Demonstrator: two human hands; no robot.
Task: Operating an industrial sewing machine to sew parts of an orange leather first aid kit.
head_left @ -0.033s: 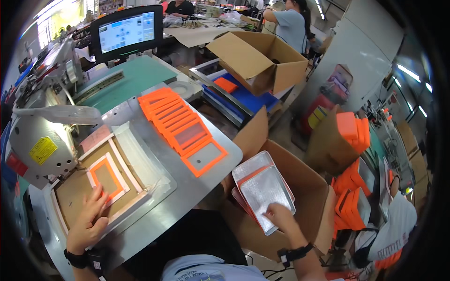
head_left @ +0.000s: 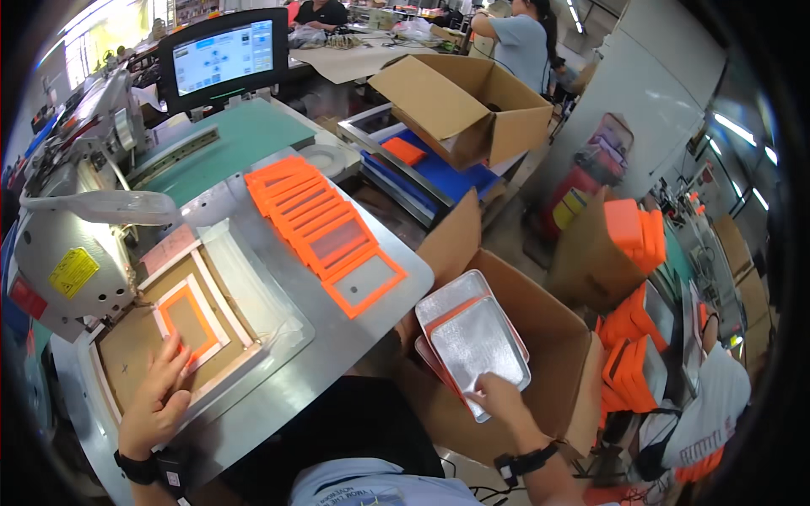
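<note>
My left hand [head_left: 159,392] lies with fingers stretched out, its fingertips on the lower edge of an orange rectangular frame [head_left: 205,310]. That frame sits inside a white-edged opening in a brown template [head_left: 135,354], under the head of a sewing machine [head_left: 76,253]. My right hand [head_left: 499,398] is closed on the near edge of a silver, round-cornered panel [head_left: 483,341]. The fingertips are partly hidden. This panel lies on top of other silver panels with orange edges, over an opened cardboard box [head_left: 548,337].
Overlapping orange frames [head_left: 364,282] lie in a row on the metal table [head_left: 337,341]. Behind them are a monitor [head_left: 224,59], a green board [head_left: 245,135] and another open carton [head_left: 460,101]. Orange-and-silver pieces [head_left: 633,371] are stacked at right. Other people are farther off.
The view has shifted slightly. My right hand sits a little lower at the edge of the silver panel; my left hand keeps its place on the orange frame.
</note>
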